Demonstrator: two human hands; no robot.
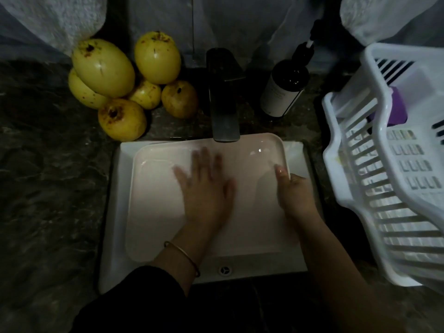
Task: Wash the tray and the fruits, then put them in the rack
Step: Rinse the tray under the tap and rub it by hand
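Pale pink rectangular plastic tray [153, 212] lies face up across the white rectangular ceramic sink [113, 224], its far edge under the spout of the dark metal faucet [224, 104]. Left hand [206, 188] flat on the tray floor, fingers spread, blurred; reads as rubbing the surface. Right hand [294, 191] grips the tray's right rim, thumb over the lip on the inside, fingers hidden beneath. Running water: cannot tell; a wet sheen shows near the tray's far right corner.

Six yellow, brown-speckled oval fruits [125, 85] piled on the dark marbled stone counter [48, 176], left of the faucet and apart from the sink; judged not yet washed. White slatted plastic dish rack [384, 176] stands right of the sink; a small purple object [396, 109] shows in its far compartment, no tray or fruit in it. Dark pump bottle [283, 90] between faucet and rack.

Status, as a judgement: tray wash in progress, early in the task. Left to do: finish and rack the tray, wash each fruit, rack them
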